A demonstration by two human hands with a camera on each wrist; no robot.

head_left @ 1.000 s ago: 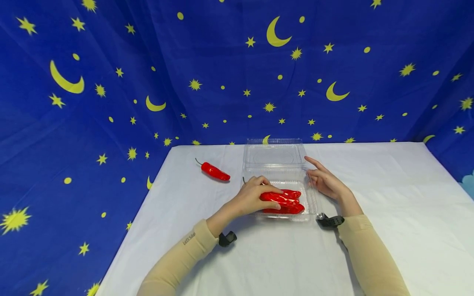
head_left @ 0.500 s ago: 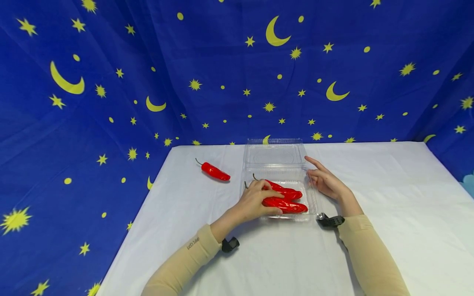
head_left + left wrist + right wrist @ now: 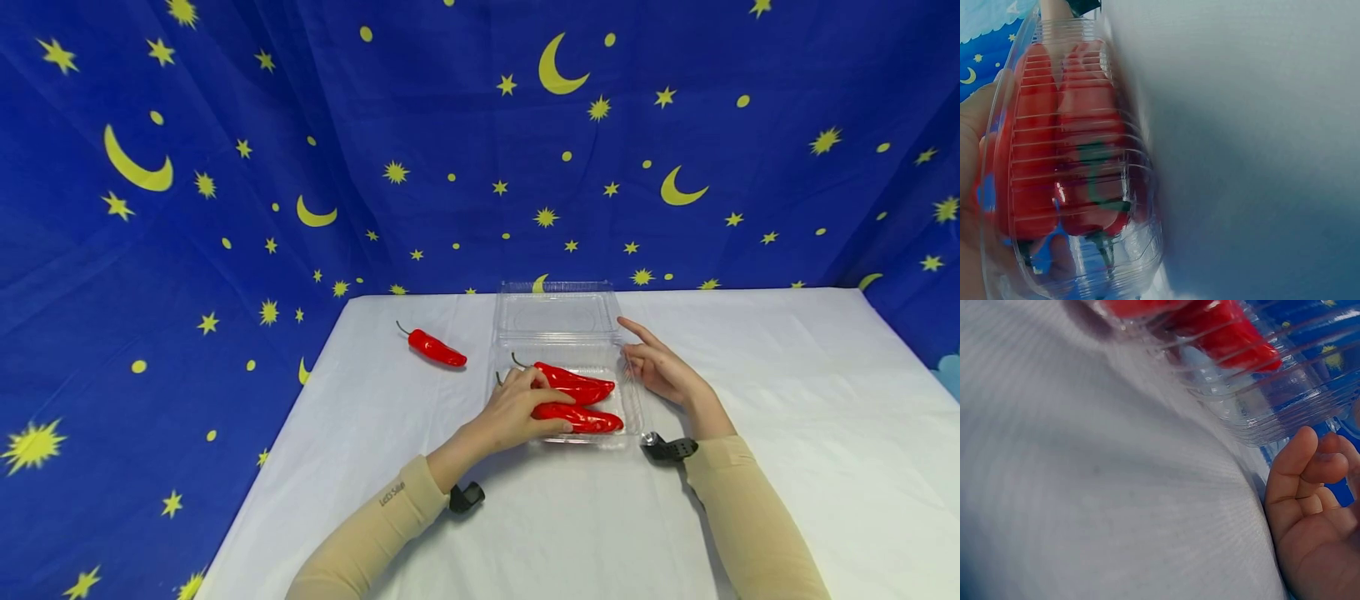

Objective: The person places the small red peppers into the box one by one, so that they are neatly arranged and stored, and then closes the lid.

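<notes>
A clear plastic clamshell box (image 3: 633, 421) stands open on the table, its lid (image 3: 555, 315) laid back. Inside it, red chili peppers lie side by side; the back chili pepper (image 3: 592, 389) has its stem pointing left. My left hand (image 3: 517, 408) reaches over the box's left side and grips the front chili pepper (image 3: 596, 419), thumb at the near side. In the left wrist view, red peppers (image 3: 1035, 137) show through the ribbed wall. My right hand (image 3: 663, 367) is at the box's right side, index finger extended and the others bent, with nothing held; contact with the wall is unclear.
One more red chili pepper (image 3: 437, 348) lies on the white tablecloth (image 3: 555, 517), left of the box. Behind the table hangs a blue curtain (image 3: 450, 108) with yellow moons and stars. A black wrist camera (image 3: 667, 447) sits at the right wrist.
My left hand has shifted slightly right. The peppers in the box, bunched together before, now lie further apart, with the back one turned and its stem showing. The right hand has stayed put.
</notes>
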